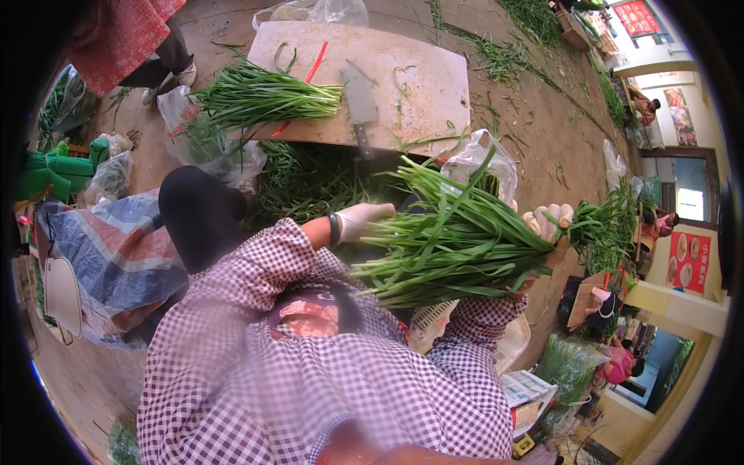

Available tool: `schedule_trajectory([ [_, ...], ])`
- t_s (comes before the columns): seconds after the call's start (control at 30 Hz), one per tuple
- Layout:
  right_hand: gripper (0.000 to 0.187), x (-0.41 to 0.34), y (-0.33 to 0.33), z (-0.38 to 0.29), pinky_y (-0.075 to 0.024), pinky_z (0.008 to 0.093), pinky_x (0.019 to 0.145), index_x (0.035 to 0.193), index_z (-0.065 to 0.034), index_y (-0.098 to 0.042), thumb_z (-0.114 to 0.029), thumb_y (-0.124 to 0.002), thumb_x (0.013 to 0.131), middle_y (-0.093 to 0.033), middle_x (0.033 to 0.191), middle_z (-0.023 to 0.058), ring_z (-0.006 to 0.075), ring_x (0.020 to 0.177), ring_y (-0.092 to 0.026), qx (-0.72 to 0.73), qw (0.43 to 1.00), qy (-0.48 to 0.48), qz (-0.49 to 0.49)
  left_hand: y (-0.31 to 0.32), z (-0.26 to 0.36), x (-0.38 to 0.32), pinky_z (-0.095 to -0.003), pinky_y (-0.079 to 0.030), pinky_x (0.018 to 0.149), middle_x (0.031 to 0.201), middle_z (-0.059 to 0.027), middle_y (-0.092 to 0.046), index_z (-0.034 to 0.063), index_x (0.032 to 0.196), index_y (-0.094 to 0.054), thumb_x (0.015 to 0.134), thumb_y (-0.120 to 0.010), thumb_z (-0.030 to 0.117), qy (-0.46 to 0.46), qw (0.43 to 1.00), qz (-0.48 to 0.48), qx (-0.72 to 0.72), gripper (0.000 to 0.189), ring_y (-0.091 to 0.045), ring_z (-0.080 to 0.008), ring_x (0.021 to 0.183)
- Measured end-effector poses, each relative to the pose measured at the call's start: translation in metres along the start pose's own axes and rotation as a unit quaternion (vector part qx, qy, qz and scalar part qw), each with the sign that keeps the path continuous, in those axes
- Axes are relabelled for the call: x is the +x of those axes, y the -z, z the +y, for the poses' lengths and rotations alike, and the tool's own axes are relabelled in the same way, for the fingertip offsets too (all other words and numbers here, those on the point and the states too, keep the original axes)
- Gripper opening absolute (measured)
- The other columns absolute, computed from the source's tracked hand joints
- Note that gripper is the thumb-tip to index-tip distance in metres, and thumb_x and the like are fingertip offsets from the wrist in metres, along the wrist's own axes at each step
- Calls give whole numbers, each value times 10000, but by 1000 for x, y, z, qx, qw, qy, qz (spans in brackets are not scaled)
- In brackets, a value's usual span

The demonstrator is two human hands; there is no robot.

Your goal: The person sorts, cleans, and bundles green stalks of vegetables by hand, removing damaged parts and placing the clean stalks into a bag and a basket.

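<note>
A large bunch of garlic chives (459, 238) lies across in front of my chest, pale stem ends to the left. My right hand (546, 226), in a pale glove, grips its leafy end. Against the stem ends rests my left hand (363, 222), also gloved, a dark bangle at its wrist; its fingertips are partly hidden, so its hold is unclear. Beyond, on a pale board (430, 75), lie a second bunch of chives (279, 96) with a red strip (317, 63) under it and a cleaver (360, 102), its handle towards me.
Loose greens (308, 180) fill the space below the board's near edge. A clear plastic bag (488, 160) stands at its right corner, another bag (197, 133) at its left. A striped woven sheet (116, 256) lies left. A person in a red patterned garment (122, 40) stands upper left.
</note>
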State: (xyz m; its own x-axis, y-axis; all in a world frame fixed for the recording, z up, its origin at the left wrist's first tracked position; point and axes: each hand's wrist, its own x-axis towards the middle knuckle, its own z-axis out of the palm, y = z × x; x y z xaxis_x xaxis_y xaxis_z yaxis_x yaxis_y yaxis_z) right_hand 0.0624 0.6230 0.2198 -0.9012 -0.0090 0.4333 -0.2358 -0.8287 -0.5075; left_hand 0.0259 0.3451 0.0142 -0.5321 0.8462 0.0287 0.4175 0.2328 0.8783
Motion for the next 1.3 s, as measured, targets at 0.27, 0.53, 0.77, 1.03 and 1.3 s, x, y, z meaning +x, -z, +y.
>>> schedule_trajectory([
  [0.27, 117, -4, -10, -13, -411, 264, 668, 937, -53, -507, -94, -609, 896, -476, 684, 1, 88, 615, -432, -38, 999, -14, 26, 17, 23, -27, -453, -479, 654, 798, -188, -630, 99, 1054, -514, 924, -508, 174, 101, 992, 65, 35, 151, -612, -399, 771],
  [0.53, 93, -7, -17, -26, -388, 265, 617, 937, -60, -511, -93, -594, 910, -466, 690, -1, 91, 610, -428, -47, 999, 5, 10, 20, -23, -64, -483, -466, 605, 746, -211, -601, 81, 1042, -483, 871, -466, 113, 162, 976, 52, 138, 175, -605, -417, 723],
  [0.77, 87, -4, -21, -64, -405, 244, 641, 915, -86, -523, -103, -608, 908, -467, 658, -5, 88, 605, -436, -97, 995, -37, -6, 38, -26, -69, -406, -463, 929, 1213, -146, -606, 134, 1228, -572, 828, -598, 178, 370, 859, -159, 317, 403, -578, -281, 1130],
  [1.03, 101, -1, -17, -15, -395, 241, 664, 933, -70, -492, -69, -588, 902, -467, 679, -10, 76, 623, -434, -25, 1000, 6, -16, 35, 24, -9, -363, -458, 969, 1419, -170, -386, 190, 1368, -483, 798, -739, 162, 19, 985, -15, -171, 625, -496, -285, 1199],
  [1.3, 106, 3, -19, -24, -424, 239, 666, 935, -70, -523, -93, -620, 900, -474, 672, -9, 84, 603, -451, -42, 999, -24, -15, -7, -11, -13, -307, -492, 775, 950, -114, -675, 42, 1036, -633, 904, -585, 88, 91, 988, 10, -123, 148, -629, -226, 856],
])
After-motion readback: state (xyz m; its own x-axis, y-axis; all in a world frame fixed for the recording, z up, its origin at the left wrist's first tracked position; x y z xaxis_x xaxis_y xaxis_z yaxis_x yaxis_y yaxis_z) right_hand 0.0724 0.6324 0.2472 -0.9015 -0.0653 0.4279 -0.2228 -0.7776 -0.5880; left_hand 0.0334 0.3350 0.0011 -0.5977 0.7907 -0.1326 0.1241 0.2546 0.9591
